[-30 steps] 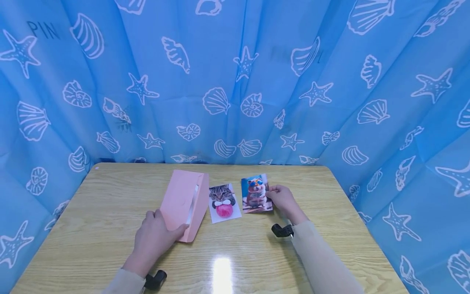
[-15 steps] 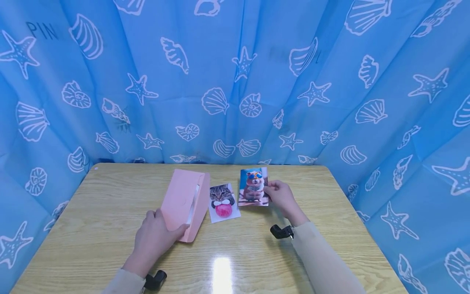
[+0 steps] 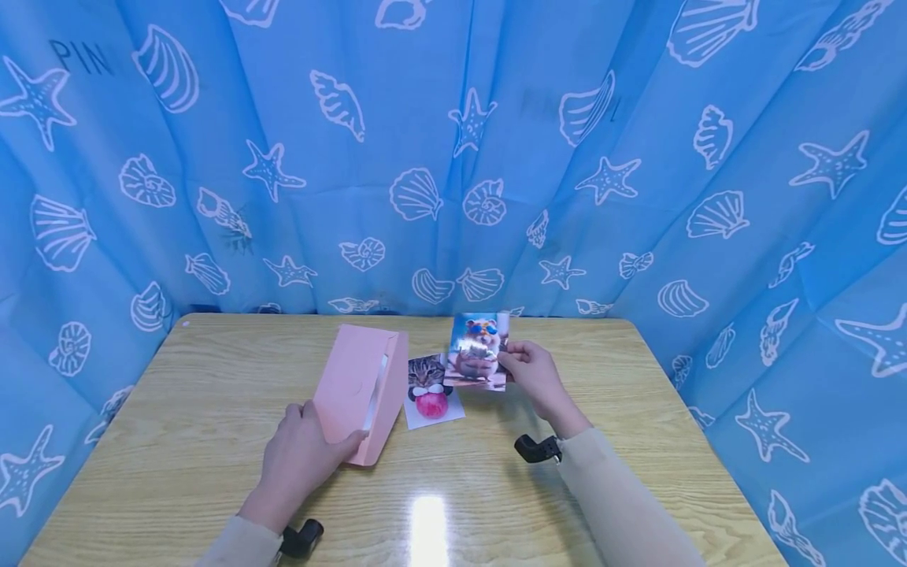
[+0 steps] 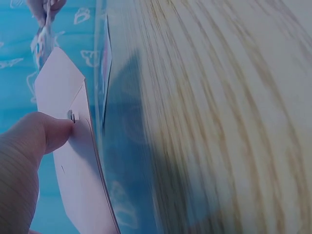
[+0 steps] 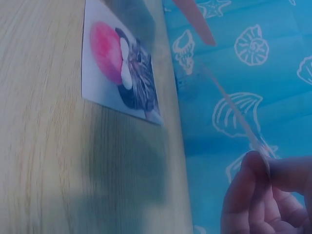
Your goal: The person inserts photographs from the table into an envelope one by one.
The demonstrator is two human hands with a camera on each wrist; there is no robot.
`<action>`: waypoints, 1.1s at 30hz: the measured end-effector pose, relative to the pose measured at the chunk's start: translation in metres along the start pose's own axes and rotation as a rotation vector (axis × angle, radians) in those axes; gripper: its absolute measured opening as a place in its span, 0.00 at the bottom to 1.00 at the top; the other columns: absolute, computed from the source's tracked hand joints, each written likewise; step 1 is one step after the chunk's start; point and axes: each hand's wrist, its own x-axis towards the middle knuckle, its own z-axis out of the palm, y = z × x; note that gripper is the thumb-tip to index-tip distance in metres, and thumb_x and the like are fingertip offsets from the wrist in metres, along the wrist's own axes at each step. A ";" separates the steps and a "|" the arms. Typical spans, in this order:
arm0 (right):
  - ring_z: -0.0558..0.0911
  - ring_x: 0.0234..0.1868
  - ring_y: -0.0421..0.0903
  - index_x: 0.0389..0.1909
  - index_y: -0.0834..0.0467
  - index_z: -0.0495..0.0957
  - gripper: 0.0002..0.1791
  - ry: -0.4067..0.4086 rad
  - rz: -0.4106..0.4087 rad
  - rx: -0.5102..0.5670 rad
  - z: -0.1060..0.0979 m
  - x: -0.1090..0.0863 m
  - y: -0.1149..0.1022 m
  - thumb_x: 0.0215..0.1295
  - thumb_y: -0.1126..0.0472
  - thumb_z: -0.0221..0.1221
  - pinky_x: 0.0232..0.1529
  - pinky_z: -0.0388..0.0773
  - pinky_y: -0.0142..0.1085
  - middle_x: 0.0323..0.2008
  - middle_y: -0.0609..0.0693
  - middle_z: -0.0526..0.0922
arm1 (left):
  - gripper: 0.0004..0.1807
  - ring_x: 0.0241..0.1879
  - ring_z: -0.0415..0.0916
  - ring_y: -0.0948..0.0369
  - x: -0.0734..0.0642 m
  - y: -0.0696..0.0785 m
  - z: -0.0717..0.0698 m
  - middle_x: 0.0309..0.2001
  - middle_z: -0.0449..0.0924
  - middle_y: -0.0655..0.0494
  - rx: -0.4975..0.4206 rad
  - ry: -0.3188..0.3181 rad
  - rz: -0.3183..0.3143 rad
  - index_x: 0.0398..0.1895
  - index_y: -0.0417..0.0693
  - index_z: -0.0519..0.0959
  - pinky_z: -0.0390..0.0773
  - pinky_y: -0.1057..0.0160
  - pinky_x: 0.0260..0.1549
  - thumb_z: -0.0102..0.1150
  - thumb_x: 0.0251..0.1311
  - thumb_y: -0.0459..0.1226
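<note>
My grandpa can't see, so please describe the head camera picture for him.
A right hand holds up a hamster picture and a left hand grips a pink envelope at a wooden table. A cat picture lies between them. Behind hangs a blue seashell curtain.

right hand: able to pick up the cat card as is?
Probably not while it's occupied: the right hand is pinching the hamster card. Otherwise the way looks fairly free: the cat card lies on the table, mostly uncovered in the head view.
</note>
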 end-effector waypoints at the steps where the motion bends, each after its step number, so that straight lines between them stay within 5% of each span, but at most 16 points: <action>1: 0.81 0.36 0.47 0.48 0.68 0.73 0.13 -0.002 -0.001 0.005 0.001 0.000 -0.001 0.68 0.64 0.57 0.39 0.80 0.38 0.40 0.60 0.81 | 0.58 0.36 0.71 0.49 0.000 0.000 0.000 0.45 0.69 0.34 0.000 -0.005 -0.003 0.55 0.23 0.67 0.78 0.45 0.34 0.63 0.42 0.70; 17: 0.82 0.36 0.49 0.44 0.66 0.74 0.12 -0.015 -0.021 0.065 0.015 -0.005 -0.011 0.65 0.64 0.61 0.45 0.79 0.46 0.38 0.62 0.79 | 0.59 0.36 0.71 0.48 0.001 0.003 0.000 0.44 0.69 0.34 0.015 0.000 0.004 0.56 0.22 0.67 0.78 0.45 0.33 0.63 0.42 0.70; 33: 0.83 0.34 0.49 0.42 0.66 0.75 0.10 -0.054 -0.025 0.106 0.037 -0.010 -0.017 0.64 0.64 0.62 0.39 0.81 0.40 0.35 0.59 0.81 | 0.59 0.35 0.71 0.49 0.001 0.006 0.002 0.44 0.69 0.34 0.015 0.010 0.016 0.56 0.23 0.67 0.78 0.46 0.32 0.63 0.41 0.70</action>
